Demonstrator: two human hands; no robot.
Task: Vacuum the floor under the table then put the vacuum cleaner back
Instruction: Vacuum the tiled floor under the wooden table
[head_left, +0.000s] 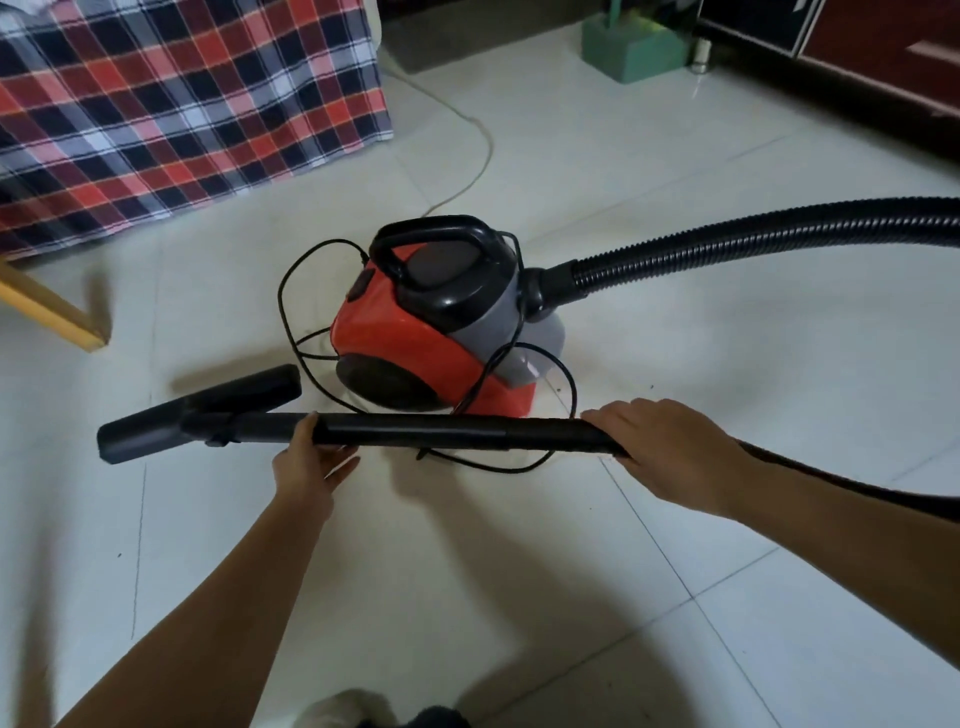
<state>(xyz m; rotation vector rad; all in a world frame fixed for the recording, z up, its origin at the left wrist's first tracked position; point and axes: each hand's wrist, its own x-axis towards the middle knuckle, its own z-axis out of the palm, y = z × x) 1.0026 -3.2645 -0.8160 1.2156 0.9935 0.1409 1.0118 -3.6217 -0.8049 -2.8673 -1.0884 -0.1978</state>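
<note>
White tile floor (675, 156); vacuum cleaner (431, 322) at centre, cloth-draped table (182, 104) at ten o'clock. Both hands grip the wand (441, 428) (left hand (311, 462) from beneath, right hand (670, 449) over its three-o'clock end). Probably setting up: next, swing the nozzle (156, 431) tableward.

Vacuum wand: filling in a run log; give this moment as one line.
left hand: grips wand near floor head | right hand: grips wand's rear end | canister: on floor, cord looped around it

Place: you are in a home's living space.
Signs: white tiled floor (675, 135), plaid cloth (182, 104) on your table (57, 317), dark cabinet (883, 52).
</note>
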